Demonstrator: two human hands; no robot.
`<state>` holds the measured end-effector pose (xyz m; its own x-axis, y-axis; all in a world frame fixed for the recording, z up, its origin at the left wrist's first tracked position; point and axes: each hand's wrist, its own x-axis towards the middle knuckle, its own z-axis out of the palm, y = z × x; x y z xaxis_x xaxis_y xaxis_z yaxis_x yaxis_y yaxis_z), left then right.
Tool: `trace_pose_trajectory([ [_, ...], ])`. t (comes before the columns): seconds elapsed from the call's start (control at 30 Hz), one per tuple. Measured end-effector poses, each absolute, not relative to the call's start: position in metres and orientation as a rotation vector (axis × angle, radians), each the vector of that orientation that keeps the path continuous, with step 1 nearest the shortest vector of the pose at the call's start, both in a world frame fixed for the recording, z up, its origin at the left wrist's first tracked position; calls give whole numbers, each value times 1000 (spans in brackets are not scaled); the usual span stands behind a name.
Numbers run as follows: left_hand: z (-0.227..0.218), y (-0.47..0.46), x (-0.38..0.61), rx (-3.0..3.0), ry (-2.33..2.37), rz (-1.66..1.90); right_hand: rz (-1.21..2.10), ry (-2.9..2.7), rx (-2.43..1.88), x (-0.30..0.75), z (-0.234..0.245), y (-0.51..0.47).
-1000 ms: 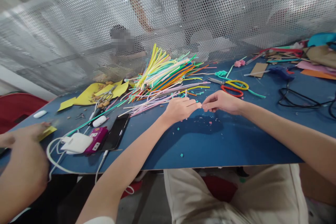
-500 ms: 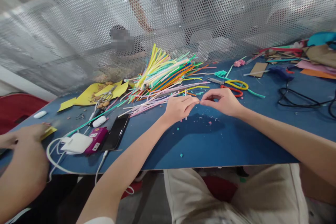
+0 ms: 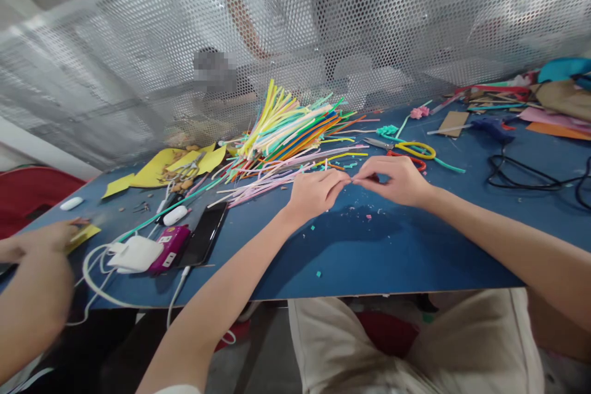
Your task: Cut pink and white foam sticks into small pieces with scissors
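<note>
My left hand (image 3: 315,192) and my right hand (image 3: 392,177) meet fingertip to fingertip above the blue table (image 3: 369,246). Both are pinched shut on a small piece between them, too tiny to name. A thin pale strip stands up from the fingers of my left hand. Just behind my hands lies a big pile of coloured straws (image 3: 286,129), with loose pink ones fanned toward my left hand. Scissors with yellow and red handles (image 3: 410,151) lie right behind my right hand.
A black phone (image 3: 203,234), a magenta box (image 3: 170,246) and a white charger (image 3: 136,252) with cable sit at the left. Another person's hand (image 3: 41,237) rests on yellow paper (image 3: 159,166). Black cables (image 3: 530,175) lie right. A perforated metal screen (image 3: 323,31) backs the table.
My right hand rose a little and moved closer to the scissors, still pinched against my left. The other person's hand at the left shifted slightly.
</note>
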<state>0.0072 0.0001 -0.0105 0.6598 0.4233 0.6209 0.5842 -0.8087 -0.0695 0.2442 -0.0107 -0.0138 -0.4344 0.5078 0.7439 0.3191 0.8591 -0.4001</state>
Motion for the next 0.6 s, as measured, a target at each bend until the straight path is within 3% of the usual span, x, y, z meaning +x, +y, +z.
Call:
trace_pose_trajectory([
  [0.17,-10,1,5,-2499,-668,-718,1164,-1785,-738,241,-15,-8],
  [0.27,-9,3,3,-2439,-557,-633,1552,-1620,-738,243,-17,-4],
  [0.4,-9,7,-3,-2418,-493,-539,1804,-1497,-794,245,-19,0],
  [0.6,-10,9,-7,-2364,-421,-557,1930,-1417,-858,248,-20,1],
])
